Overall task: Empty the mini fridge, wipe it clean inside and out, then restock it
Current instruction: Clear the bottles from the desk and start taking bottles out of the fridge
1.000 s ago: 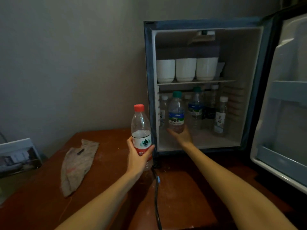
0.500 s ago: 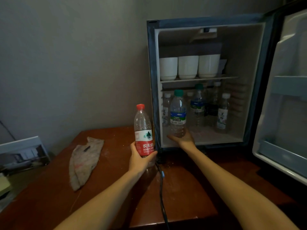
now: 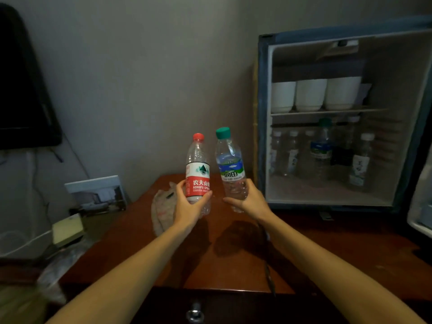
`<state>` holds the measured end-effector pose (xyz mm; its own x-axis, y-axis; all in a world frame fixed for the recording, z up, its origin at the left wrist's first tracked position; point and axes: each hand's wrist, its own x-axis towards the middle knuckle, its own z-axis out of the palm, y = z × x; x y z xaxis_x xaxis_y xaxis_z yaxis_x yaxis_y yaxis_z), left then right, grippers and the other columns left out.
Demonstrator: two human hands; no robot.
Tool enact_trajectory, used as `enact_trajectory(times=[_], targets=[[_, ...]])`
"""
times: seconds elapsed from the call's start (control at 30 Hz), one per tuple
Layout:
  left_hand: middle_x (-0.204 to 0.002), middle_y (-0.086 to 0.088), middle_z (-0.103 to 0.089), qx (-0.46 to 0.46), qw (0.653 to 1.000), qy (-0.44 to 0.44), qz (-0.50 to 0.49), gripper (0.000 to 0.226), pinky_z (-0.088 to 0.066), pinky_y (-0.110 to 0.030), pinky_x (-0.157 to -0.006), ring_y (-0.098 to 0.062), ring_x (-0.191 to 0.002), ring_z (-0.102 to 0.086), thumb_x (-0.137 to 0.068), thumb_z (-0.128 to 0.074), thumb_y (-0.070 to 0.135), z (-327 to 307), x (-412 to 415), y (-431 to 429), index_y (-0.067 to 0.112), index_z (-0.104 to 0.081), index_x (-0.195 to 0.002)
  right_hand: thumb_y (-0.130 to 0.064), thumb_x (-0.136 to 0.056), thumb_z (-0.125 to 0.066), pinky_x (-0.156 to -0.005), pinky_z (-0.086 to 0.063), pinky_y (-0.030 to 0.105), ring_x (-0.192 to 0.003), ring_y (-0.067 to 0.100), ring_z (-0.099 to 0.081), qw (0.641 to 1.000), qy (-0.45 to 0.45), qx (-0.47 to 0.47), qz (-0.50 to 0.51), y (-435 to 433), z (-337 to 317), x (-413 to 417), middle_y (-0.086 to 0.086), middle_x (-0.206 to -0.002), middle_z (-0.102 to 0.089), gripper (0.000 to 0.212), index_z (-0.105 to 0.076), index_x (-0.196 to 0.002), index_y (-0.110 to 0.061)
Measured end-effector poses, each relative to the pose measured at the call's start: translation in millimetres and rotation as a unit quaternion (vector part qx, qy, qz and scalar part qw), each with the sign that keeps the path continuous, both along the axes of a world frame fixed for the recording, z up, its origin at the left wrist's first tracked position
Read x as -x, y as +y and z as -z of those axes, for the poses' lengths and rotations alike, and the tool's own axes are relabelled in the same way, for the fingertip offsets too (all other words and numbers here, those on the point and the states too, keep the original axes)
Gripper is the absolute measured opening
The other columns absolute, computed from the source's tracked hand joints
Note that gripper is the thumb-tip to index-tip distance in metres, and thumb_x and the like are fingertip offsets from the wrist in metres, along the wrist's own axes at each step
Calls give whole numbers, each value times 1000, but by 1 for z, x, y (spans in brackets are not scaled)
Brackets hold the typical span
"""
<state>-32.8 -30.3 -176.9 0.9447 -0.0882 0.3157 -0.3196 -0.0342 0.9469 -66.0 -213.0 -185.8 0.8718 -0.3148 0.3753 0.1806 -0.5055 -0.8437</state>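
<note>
At the far left a dark panel (image 3: 23,78) stands against the wall, with a small framed picture (image 3: 98,194) leaning below it and a yellow pad (image 3: 67,228) in front of that. A crumpled cloth (image 3: 162,206) lies on the brown wooden counter (image 3: 233,265), close to the wall and partly behind the left wrist. The left hand (image 3: 189,206) is wrapped around the lower part of a red-capped bottle (image 3: 197,169) with a red and white label, held off the counter and nearly upright. Just beside it, not quite touching, the right hand (image 3: 251,202) is clamped on the base of a green-capped bottle (image 3: 230,164), its top tilted slightly left. Both bottles are outside the cabinet, in front of the wall. A black cable (image 3: 268,277) runs down the counter under the right forearm. To the right the mini fridge (image 3: 263,113) stands on the counter with its door (image 3: 420,213) swung open at the frame's right edge. Three white cups (image 3: 311,94) sit side by side on the wire shelf (image 3: 327,112). Below, several clear bottles (image 3: 321,150) stand on the fridge floor towards the back; their labels are too dim to read.
</note>
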Motion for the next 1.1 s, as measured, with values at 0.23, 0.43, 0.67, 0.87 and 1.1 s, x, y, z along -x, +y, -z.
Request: enact_trajectory(times=[0.23, 0.43, 0.67, 0.87, 1.1], targets=[[-122, -4, -49, -21, 991, 5, -135, 77, -53, -46, -89, -24, -102, -57, -76, -80, 28, -11, -9, 128, 23, -36, -139, -50, -59, -87, -89, -52, 35, -102, 12, -62, 994, 16, 30, -108, 108, -18, -48, -10, -113, -63, 75, -50, -118, -23], [-119, -5, -51, -31, 965, 3, -259, 70, -49, -34, -81, -19, -96, -54, -74, -81, 22, -16, 12, 251, 16, -43, -133, -40, -67, -85, -83, -48, 25, -104, 13, -60, 973, 22, 46, -226, 221, -24, -76, -3, -118, -61, 74, -47, -124, -15], [-114, -5, -53, -35, 909, 24, -414, 68, -49, -29, -75, -20, -96, -55, -69, -85, 25, -12, 57, 374, 12, -50, -126, -47, -64, -85, -92, -51, 36, -102, 14, -60, 942, 48, 58, -327, 350, -20, -84, -6, -112, -60, 75, -46, -122, -20], [-107, -2, -54, -52, 860, 29, -506, 53, -52, -38, -87, -20, -97, -54, -71, -84, 26, -4, 92, 453, 17, -55, -114, -64, -56, -81, -85, -52, 33, -103, 16, -59, 923, 50, 76, -375, 433, -11, -72, -2, -118, -60, 86, -48, -123, -22], [-125, -9, -56, -78, 852, 86, -511, 64, -54, -49, -88, -28, -107, -57, -72, -83, 29, 6, 114, 497, 18, -50, -125, -50, -67, -81, -85, -50, 31, -110, 19, -54, 918, 57, 116, -375, 475, -3, -64, 4, -128, -53, 83, -45, -133, -14]])
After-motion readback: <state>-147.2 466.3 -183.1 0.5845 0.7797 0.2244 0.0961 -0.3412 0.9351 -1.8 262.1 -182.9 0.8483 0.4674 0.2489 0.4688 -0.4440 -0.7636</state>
